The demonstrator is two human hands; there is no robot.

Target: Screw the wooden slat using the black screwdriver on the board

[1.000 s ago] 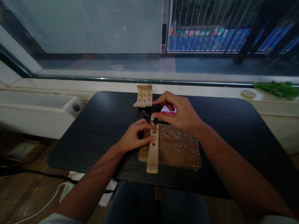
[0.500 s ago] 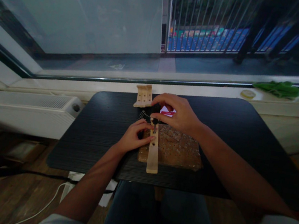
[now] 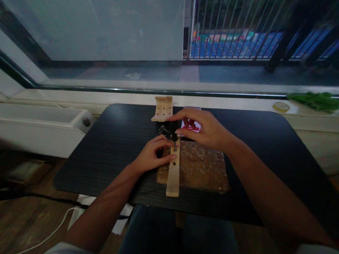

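A pale wooden strip [image 3: 174, 180] with round holes lies across the left part of a brown, tape-wrapped block [image 3: 203, 167], its near end overhanging the block's front edge. My left hand [image 3: 152, 153] pinches the strip from the left, thumb and fingers near its holes. Above the strip's far end, my right hand [image 3: 204, 128] grips a black-handled screwdriver [image 3: 174, 128] between thumb and fingers. The tool stands nearly upright, its thin metal shaft pointing down at a hole; whether the tip is inside cannot be seen.
Several similar wooden pieces [image 3: 163, 108] stand at the back of the black table [image 3: 114, 148]. Thin metal bits [image 3: 161, 130] lie beside my left hand. A white and red card [image 3: 193, 126] is behind my right hand. A tape roll [image 3: 281, 106] rests on the windowsill.
My right hand's fingers have shifted around the screwdriver handle, the fingertips now further left and more extended. The left hand, strip and block have stayed in place.
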